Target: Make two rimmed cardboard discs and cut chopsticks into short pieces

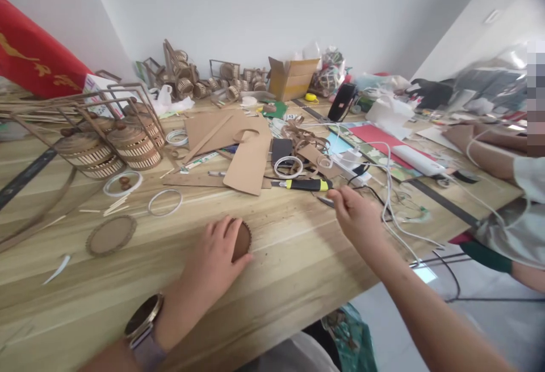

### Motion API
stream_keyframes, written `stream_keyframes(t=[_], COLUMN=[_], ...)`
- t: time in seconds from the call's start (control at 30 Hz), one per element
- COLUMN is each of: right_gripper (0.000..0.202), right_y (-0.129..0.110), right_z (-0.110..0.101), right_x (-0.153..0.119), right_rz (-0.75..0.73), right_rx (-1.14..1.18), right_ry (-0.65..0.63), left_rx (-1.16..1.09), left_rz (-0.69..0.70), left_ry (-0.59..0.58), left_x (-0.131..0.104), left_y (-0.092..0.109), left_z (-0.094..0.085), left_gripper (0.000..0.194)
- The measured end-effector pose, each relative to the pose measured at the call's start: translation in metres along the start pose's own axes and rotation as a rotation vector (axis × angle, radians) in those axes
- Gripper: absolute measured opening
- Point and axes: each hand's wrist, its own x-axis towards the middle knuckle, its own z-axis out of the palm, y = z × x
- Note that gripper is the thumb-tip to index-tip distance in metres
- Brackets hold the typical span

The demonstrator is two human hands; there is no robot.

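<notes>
**Two hands at a cluttered craft surface**

The left hand (213,258), a watch (143,318) on its wrist, lies palm-down with its fingers (224,234) spread flat over a scalloped cardboard disc (242,240), pressing it to the wooden surface (289,258). The right hand (355,213) reaches forward from an outstretched arm; its fingers are drawn together at the tip of the yellow-and-black utility knife (304,184), perhaps pinching something small, though the view is too poor to tell.

The disc peeks out on the right of the left hand, well apart from the knife. Beyond the knife lie cardboard cutouts (242,150), white cables (389,190) and coiled-cardboard baskets (128,145) against a white wall. Right of the knife, another person's forearm (481,145) rests on the surface.
</notes>
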Motion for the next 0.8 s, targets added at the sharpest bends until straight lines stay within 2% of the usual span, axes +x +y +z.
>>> stream_keyframes(t=[0.1,0.17,0.23,0.27,0.33,0.4,0.47,0.5,0.63,0.73,0.8], right_gripper=[0.046,0.038,0.027,0.030,0.044,0.068,0.087,0.090,0.082,0.077,0.073], right_y=[-0.026,-0.045,-0.064,-0.073,-0.090,-0.106,-0.118,-0.123,-0.128,-0.115,-0.100], right_z=[0.012,0.018,0.023,0.025,0.031,0.040,0.049,0.053,0.062,0.063,0.063], right_x=[0.006,0.006,0.000,-0.004,-0.014,-0.023,-0.028,-0.028,-0.022,-0.016,-0.012], right_rz=[-0.103,-0.215,-0.329,-0.384,-0.478,-0.514,-0.499,-0.488,-0.469,-0.459,-0.441], right_rx=[0.042,0.103,0.182,0.226,0.302,0.323,0.300,0.288,0.310,0.323,0.305], right_ry=[-0.057,-0.101,-0.138,-0.173,-0.304,-0.473,-0.593,-0.627,-0.663,-0.601,-0.537], left_rx=[-0.031,-0.043,-0.041,-0.035,-0.013,0.014,0.050,0.072,0.182,0.182,0.163], left_rz=[0.037,0.058,0.062,0.047,-0.015,-0.100,-0.191,-0.240,-0.537,-0.686,-0.738], left_ry=[0.000,0.050,0.132,0.177,0.249,0.287,0.306,0.304,0.213,0.198,0.175], left_x=[-0.003,-0.007,-0.011,-0.013,-0.018,-0.022,-0.025,-0.026,-0.032,-0.037,-0.039], left_y=[0.004,-0.002,-0.014,-0.022,-0.037,-0.051,-0.064,-0.071,-0.105,-0.135,-0.151], left_z=[0.010,0.013,0.012,0.011,0.005,-0.002,-0.010,-0.014,-0.034,-0.043,-0.046], left_gripper=[0.072,0.078,0.073,0.066,0.051,0.041,0.040,0.042,0.061,0.072,0.075])
